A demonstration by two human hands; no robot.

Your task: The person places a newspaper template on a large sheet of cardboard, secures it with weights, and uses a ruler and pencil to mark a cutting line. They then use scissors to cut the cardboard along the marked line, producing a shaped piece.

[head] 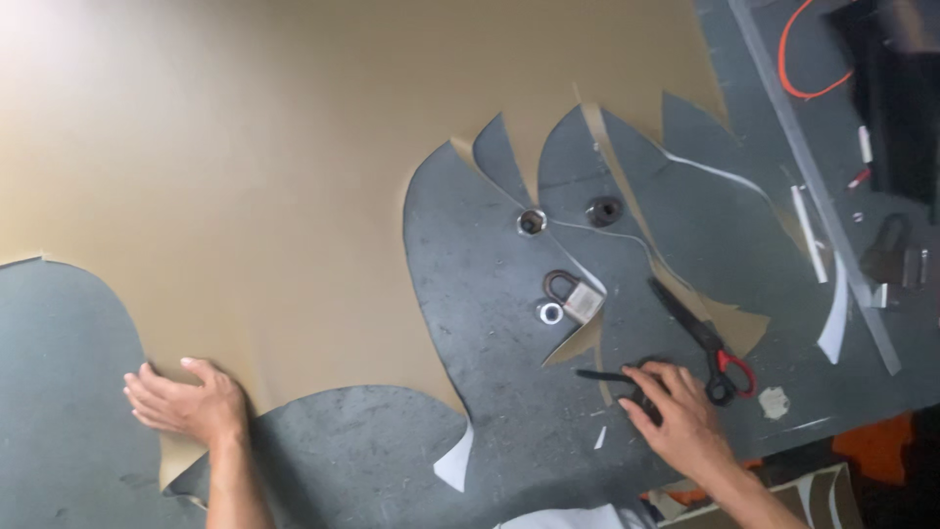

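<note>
Our right hand [676, 416] curls its fingers onto a small black tool [609, 375] lying crosswise, scissors [705, 338] just beyond its fingertips, while our left hand [186, 402] presses flat, fingers apart, on tan paper [245, 196].

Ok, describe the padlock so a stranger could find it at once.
Start at the big tan sheet and go right to the dark grey cut-out panels. The padlock lies there, left of the red-handled scissors. It alone has a silver square body with a shackle; its neighbours are round nuts.
</note>
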